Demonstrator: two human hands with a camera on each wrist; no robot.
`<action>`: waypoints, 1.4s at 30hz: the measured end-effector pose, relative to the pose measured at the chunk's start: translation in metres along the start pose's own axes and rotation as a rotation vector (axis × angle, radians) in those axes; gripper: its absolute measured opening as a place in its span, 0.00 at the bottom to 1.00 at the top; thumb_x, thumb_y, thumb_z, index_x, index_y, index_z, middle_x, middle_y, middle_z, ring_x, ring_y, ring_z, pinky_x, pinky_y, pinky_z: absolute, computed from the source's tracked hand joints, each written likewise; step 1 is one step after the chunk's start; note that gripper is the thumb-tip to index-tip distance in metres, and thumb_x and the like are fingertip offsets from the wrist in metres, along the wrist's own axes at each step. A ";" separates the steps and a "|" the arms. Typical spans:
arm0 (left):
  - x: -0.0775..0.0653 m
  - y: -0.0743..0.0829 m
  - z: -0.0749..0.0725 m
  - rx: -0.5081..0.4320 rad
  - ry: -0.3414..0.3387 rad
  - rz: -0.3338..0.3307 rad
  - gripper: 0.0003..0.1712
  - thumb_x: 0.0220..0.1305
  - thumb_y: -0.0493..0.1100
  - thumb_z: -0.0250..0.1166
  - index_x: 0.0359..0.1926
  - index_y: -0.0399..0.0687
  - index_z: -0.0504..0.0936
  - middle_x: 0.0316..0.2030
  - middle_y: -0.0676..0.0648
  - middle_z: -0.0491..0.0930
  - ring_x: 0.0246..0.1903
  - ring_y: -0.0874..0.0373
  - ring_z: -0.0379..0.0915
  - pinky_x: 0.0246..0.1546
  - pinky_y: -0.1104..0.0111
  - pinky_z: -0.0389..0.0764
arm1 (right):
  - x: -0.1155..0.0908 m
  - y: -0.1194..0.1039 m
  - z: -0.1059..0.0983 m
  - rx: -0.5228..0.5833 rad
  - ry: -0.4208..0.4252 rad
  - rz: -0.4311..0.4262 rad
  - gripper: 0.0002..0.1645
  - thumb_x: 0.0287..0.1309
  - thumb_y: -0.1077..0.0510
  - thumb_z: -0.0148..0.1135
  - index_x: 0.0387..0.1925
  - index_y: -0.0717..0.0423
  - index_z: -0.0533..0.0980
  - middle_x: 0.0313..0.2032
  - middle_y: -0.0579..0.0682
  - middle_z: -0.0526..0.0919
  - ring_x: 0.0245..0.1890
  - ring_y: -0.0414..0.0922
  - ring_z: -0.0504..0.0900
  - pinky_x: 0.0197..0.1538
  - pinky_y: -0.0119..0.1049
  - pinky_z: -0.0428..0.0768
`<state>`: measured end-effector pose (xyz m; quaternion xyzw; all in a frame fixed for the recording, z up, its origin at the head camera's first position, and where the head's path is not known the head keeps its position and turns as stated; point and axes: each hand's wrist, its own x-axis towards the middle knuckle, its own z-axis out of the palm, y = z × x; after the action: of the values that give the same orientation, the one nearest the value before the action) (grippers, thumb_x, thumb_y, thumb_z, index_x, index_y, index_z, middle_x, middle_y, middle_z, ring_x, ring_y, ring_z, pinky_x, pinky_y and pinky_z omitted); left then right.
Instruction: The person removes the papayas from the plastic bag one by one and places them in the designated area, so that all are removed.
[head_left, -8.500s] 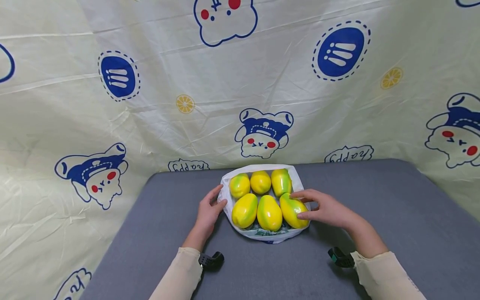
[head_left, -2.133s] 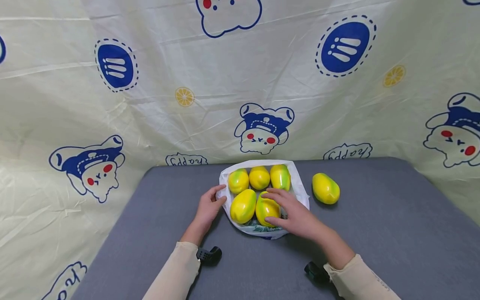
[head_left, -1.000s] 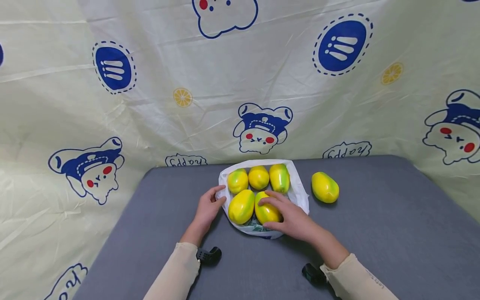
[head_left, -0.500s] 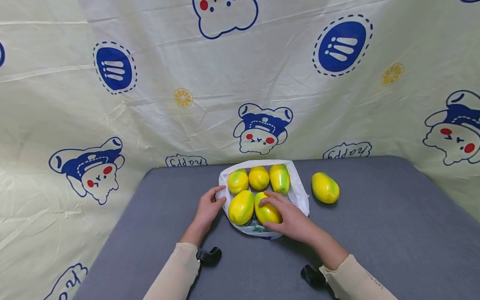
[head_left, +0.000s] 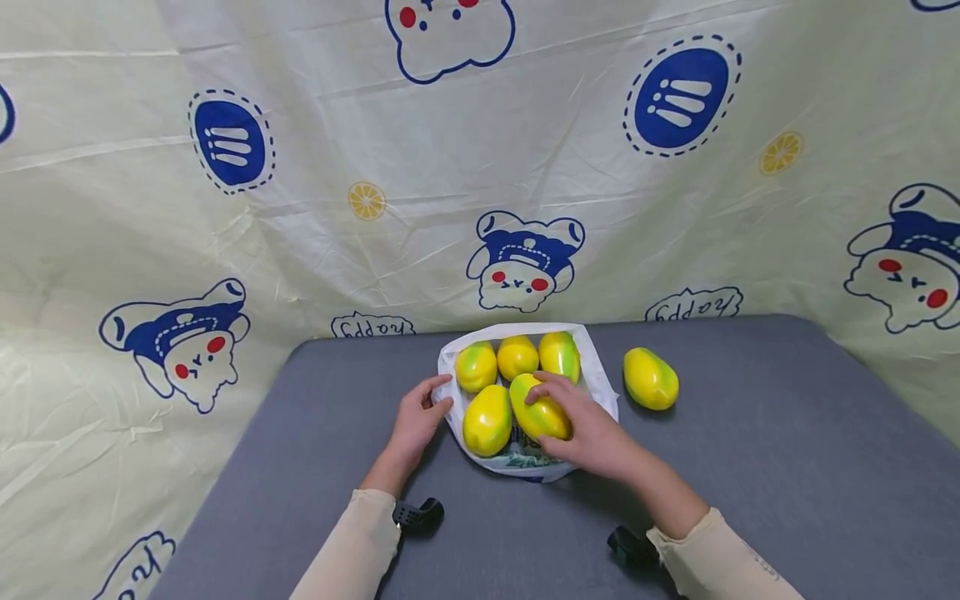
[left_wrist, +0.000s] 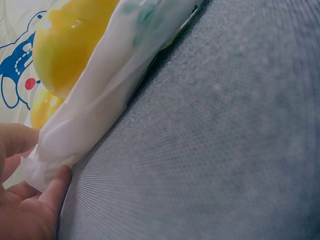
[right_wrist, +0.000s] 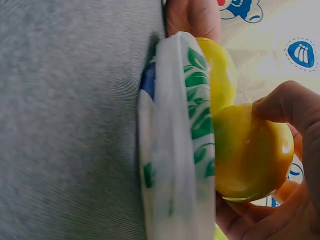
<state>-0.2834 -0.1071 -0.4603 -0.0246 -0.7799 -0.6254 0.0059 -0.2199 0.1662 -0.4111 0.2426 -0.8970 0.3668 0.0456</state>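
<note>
A white plastic bag (head_left: 602,379) with green leaf print lies open on the grey table, its rim spread round several glossy yellow-green mangoes (head_left: 487,421). My left hand (head_left: 414,421) holds the bag's left edge; in the left wrist view, crumpled plastic (left_wrist: 45,170) sits between thumb and fingers. My right hand (head_left: 588,429) grips the front-right mango (head_left: 536,408), thumb on its near side and fingers over the far side. In the right wrist view this held mango (right_wrist: 250,155) stands out above the bag's rim (right_wrist: 200,115), tilted. Its underside is partly hidden by the bag.
One loose mango (head_left: 651,379) lies on the table to the right of the bag. The grey tabletop (head_left: 750,467) ends at the back against a hanging cream sheet (head_left: 420,250) with blue cartoon prints. Dark wrist cameras (head_left: 422,517) sit on both wrists.
A mango that was in the bag earlier now lies on the table at right. My right hand has taken hold of another and raised it slightly. My left hand stays at the bag's edge.
</note>
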 end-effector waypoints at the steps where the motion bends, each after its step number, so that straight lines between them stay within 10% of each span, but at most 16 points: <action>1: 0.000 0.000 0.000 0.003 0.002 -0.004 0.23 0.69 0.36 0.60 0.64 0.47 0.77 0.68 0.40 0.71 0.68 0.46 0.64 0.72 0.50 0.65 | 0.000 0.000 -0.001 0.001 0.012 -0.008 0.28 0.50 0.60 0.69 0.52 0.37 0.71 0.72 0.52 0.64 0.62 0.57 0.72 0.59 0.58 0.78; 17: 0.001 -0.002 -0.001 0.006 0.001 -0.023 0.23 0.69 0.36 0.61 0.64 0.49 0.78 0.69 0.42 0.71 0.68 0.47 0.65 0.71 0.51 0.66 | -0.002 -0.006 -0.049 0.151 0.198 0.016 0.23 0.60 0.60 0.68 0.54 0.51 0.70 0.75 0.55 0.58 0.66 0.60 0.66 0.60 0.58 0.76; 27: 0.002 -0.002 -0.001 0.000 -0.001 -0.020 0.23 0.70 0.37 0.61 0.64 0.50 0.78 0.70 0.42 0.70 0.70 0.47 0.63 0.72 0.51 0.64 | -0.009 -0.001 -0.078 0.111 0.371 0.055 0.32 0.58 0.63 0.66 0.63 0.52 0.66 0.74 0.54 0.61 0.58 0.55 0.69 0.47 0.24 0.73; 35: 0.000 -0.001 0.000 0.003 -0.001 -0.012 0.23 0.69 0.36 0.60 0.64 0.48 0.77 0.68 0.42 0.71 0.66 0.47 0.66 0.71 0.51 0.66 | -0.015 0.005 -0.094 0.106 0.462 0.104 0.33 0.59 0.63 0.65 0.64 0.54 0.65 0.75 0.51 0.60 0.63 0.56 0.66 0.51 0.35 0.70; 42: 0.001 0.000 0.000 0.006 -0.004 -0.017 0.23 0.70 0.37 0.60 0.64 0.49 0.77 0.69 0.42 0.71 0.68 0.47 0.65 0.71 0.51 0.66 | -0.020 0.015 -0.106 0.118 0.513 0.159 0.32 0.63 0.60 0.63 0.66 0.53 0.64 0.76 0.46 0.59 0.63 0.54 0.66 0.50 0.23 0.69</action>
<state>-0.2842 -0.1075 -0.4606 -0.0191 -0.7819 -0.6231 -0.0009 -0.2190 0.2556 -0.3485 0.0729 -0.8493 0.4705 0.2280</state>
